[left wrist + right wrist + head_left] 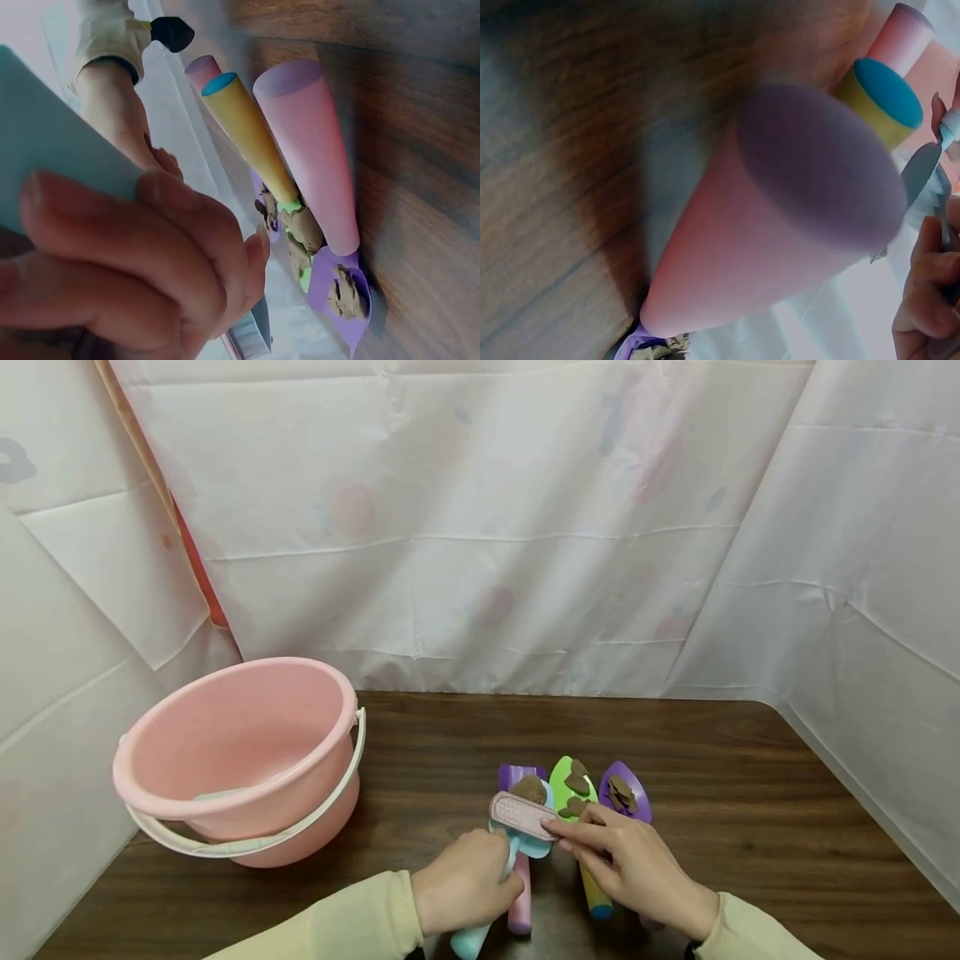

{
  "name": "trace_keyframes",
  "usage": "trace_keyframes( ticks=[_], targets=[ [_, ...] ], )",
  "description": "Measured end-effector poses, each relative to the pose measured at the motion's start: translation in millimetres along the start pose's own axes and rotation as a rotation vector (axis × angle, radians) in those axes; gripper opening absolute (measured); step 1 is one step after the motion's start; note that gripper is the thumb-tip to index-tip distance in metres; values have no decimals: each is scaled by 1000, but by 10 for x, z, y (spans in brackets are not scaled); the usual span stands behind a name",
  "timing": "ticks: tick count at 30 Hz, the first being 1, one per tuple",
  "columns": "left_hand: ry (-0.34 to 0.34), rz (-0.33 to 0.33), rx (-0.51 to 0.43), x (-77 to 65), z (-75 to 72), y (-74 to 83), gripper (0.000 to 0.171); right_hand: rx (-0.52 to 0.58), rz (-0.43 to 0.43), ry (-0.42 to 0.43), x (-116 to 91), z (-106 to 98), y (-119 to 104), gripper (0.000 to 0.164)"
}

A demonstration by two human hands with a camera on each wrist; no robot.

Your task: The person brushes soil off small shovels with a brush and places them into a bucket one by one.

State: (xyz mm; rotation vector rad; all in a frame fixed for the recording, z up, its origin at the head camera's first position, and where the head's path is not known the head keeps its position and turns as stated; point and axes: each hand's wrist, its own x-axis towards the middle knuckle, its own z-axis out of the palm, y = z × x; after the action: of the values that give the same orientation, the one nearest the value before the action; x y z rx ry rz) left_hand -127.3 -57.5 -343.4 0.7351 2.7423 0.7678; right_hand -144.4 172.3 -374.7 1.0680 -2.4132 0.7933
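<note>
My left hand [465, 878] grips the handle of a light blue toy shovel [537, 847], whose blade carries a brown clay-like lump [530, 788]. Over that blade, my right hand [633, 867] pinches one end of a flat, pink, oblong piece [517, 815] with a textured face. Below the blue shovel lies a purple shovel with a pink handle [307, 150], brown pieces on its blade. Beside it are a green trowel [562, 772] with a yellow handle [251, 135] and a purple trowel [640, 810], both bearing brown pieces. The right hand partly hides the purple trowel's pink handle [757, 247].
A pink bucket [277, 672] with a white handle [330, 802] stands on the left of the dark wooden table [720, 752]. Something pale lies inside it. White printed sheets [480, 527] hang behind and along both sides of the table.
</note>
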Motion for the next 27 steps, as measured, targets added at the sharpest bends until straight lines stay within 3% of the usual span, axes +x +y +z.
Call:
trace_keyframes(
  ticks=[9, 17, 27],
  targets=[
    [59, 39, 35, -23, 19, 15, 16, -25, 29, 46, 36, -68, 77, 36],
    [69, 38, 48, -25, 10, 28, 15, -37, 28, 70, 50, -88, 119, 37],
    [43, 24, 23, -36, -10, 35, 15, -56, 96, 83, 46, -107, 131, 36]
  ],
)
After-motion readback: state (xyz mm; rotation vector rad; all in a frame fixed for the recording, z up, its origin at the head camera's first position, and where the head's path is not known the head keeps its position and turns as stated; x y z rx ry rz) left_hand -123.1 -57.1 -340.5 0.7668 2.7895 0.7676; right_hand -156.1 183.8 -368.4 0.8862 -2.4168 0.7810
